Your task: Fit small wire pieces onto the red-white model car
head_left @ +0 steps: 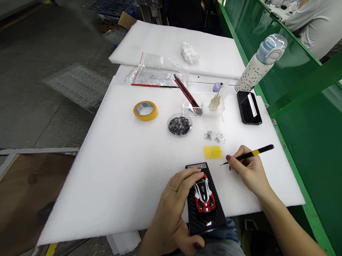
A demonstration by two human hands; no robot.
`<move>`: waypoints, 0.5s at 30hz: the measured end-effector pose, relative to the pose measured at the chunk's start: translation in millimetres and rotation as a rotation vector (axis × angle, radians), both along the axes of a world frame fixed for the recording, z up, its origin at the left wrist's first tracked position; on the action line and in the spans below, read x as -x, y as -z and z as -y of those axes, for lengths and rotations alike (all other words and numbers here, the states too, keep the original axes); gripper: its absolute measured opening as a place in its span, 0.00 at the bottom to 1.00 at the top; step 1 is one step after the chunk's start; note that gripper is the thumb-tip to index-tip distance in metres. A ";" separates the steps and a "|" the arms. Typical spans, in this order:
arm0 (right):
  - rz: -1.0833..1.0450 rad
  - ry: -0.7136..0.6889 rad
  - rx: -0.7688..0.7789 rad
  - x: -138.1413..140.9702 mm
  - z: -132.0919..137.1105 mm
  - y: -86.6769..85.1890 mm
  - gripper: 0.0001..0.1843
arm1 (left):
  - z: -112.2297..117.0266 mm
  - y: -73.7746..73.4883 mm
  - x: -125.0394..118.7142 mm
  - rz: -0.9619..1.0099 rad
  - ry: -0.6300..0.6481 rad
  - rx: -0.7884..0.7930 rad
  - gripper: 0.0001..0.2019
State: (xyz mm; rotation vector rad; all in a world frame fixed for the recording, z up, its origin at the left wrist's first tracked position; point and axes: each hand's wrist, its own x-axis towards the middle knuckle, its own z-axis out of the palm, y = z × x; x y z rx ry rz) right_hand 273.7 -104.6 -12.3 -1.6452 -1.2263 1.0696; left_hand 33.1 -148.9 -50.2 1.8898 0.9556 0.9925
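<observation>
My left hand (174, 207) grips a black perforated base (205, 220) at the near edge of the white foam sheet (115, 159); a small red and white model car (204, 193) sits on it, and my fingers touch the car's front. My right hand (247, 169) holds black tweezers with a yellow band (250, 154), their tip pointing left just above the foam, to the right of the base. A yellow tape patch (213, 151) and a scatter of tiny dark metal parts (215, 136) lie just beyond the tweezers' tip.
Farther back are a round dish of small dark parts (179, 125), a yellow tape roll (145, 110), a clear box with a red knife (189, 96), a phone (249, 107), a dotted bottle (260, 62) and plastic bags (153, 70). A green rail (290, 122) runs along the right; another person (320, 21) sits beyond it.
</observation>
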 end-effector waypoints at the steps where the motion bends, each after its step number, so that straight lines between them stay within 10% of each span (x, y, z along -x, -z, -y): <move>1: -0.028 0.005 -0.011 -0.6 0.6 0.2 0.17 | -0.1 0.0 -0.1 0.001 0.000 0.000 0.44; 15: -0.128 0.040 -0.169 13.9 -14.0 7.3 0.21 | 0.0 0.9 -0.6 0.021 0.002 -0.025 0.48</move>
